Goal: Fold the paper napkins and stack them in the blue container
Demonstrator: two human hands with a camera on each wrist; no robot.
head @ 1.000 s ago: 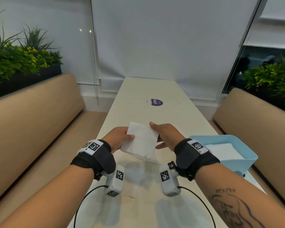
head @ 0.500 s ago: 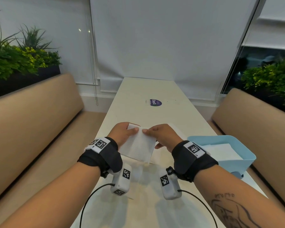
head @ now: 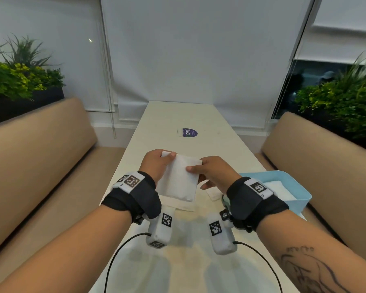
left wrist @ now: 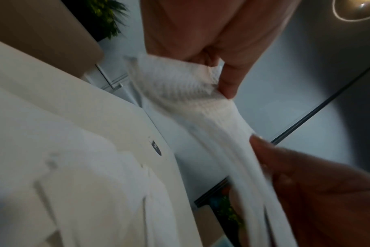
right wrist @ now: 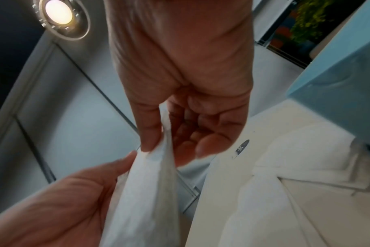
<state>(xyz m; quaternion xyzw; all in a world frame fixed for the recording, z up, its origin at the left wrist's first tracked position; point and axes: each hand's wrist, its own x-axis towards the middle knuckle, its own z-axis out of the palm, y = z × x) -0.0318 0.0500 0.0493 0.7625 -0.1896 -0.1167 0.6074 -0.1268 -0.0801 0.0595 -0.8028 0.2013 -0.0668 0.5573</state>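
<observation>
Your head camera looks forward and down along the tabletop, taking in both forearms from above. Each wrist camera sits very close beneath its own hand, the left hand and the right hand, angled upward along the fingers. All three views share the napkin and the purple sticker.

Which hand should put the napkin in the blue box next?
Probably the right hand: it pinches the napkin, and the blue container sits on its side. The left hand would need to reach across.
</observation>
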